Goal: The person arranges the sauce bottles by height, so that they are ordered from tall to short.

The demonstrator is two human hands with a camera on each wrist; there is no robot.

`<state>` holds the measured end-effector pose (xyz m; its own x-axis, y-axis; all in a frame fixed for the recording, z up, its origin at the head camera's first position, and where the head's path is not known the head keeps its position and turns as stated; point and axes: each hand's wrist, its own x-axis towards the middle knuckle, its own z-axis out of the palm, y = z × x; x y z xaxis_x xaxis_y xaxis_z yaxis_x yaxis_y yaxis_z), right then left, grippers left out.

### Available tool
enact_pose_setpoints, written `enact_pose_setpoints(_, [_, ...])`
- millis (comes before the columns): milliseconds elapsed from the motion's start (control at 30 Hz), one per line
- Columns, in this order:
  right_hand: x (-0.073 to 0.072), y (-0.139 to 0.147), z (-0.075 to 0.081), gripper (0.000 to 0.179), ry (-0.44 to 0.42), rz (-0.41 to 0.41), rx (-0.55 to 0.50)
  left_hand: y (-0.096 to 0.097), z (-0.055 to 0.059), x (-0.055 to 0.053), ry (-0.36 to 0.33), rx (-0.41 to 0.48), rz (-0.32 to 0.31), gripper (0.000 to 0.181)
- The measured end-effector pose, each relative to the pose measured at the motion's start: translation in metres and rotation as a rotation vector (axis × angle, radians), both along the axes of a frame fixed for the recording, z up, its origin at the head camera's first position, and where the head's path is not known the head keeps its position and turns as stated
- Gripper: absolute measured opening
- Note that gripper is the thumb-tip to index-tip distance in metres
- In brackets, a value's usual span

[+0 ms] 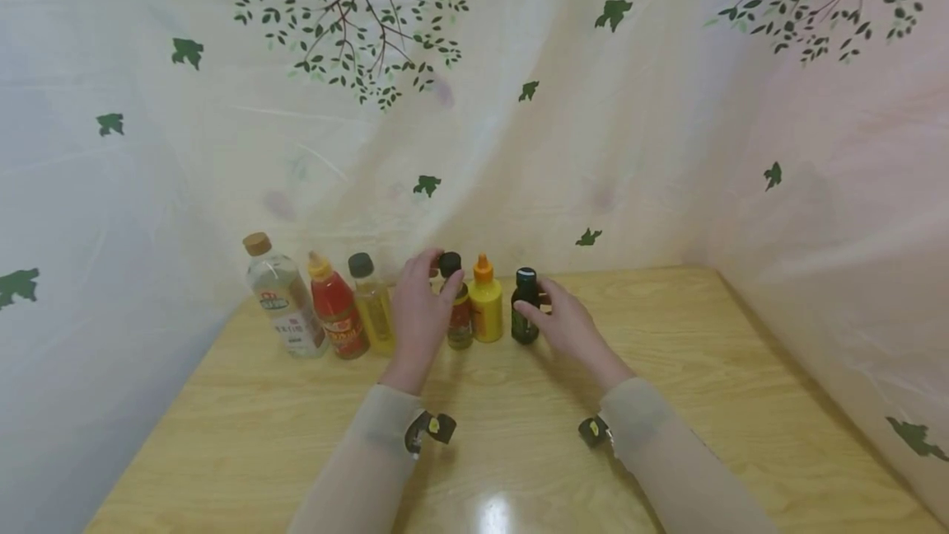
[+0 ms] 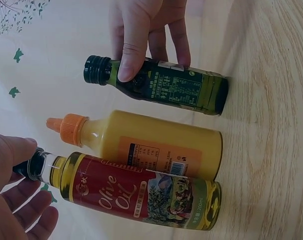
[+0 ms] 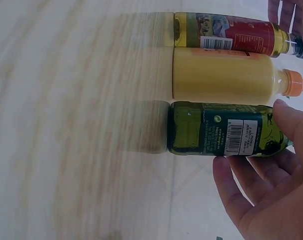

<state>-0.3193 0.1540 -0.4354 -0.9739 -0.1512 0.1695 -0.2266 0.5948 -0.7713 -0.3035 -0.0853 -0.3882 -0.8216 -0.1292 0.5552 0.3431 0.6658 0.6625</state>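
My left hand [image 1: 424,307] holds the black cap of a small olive oil bottle [image 2: 141,192] between thumb and fingers. This bottle has a red label and stands upright on the table. On the other side, my right hand [image 1: 571,324] grips a dark green glass bottle [image 3: 221,129], thumb on one side and fingers on the other. Its base touches the tabletop in the right wrist view. Between these two stands a yellow squeeze bottle [image 1: 487,311] with an orange nozzle cap, close beside the olive oil bottle and apart from the green one.
Left of my left hand stand a clear bottle [image 1: 285,303] with a brown cap, a red squeeze bottle [image 1: 339,316] and a yellow oil bottle [image 1: 374,311], partly hidden by the hand. A leaf-printed curtain [image 1: 519,147] hangs behind the wooden table [image 1: 667,353].
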Motion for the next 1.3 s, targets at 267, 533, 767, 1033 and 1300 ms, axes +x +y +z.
enact_pose_setpoints(267, [0.0, -0.001, 0.002, 0.065, -0.011, -0.004, 0.004, 0.0, 0.0, 0.0, 0.016, 0.009, -0.008, 0.043])
enact_pose_setpoints(533, [0.001, 0.0, 0.001, 0.064, -0.005, -0.001, 0.004, 0.0, 0.0, -0.001, 0.035, -0.007, -0.005, 0.041])
enact_pose_setpoints(767, [0.002, 0.0, 0.0, 0.062, -0.002, 0.0, 0.006, 0.0, 0.0, 0.0, 0.034, -0.008, -0.002, 0.041])
enact_pose_setpoints(1033, [0.001, 0.0, 0.0, 0.063, -0.005, -0.001, 0.006, -0.003, 0.006, 0.001, 0.04, 0.017, -0.027, 0.039])
enact_pose_setpoints(1300, [0.001, 0.0, 0.0, 0.064, -0.005, 0.002, 0.005, -0.012, 0.02, 0.008, 0.035, 0.029, -0.012, 0.042])
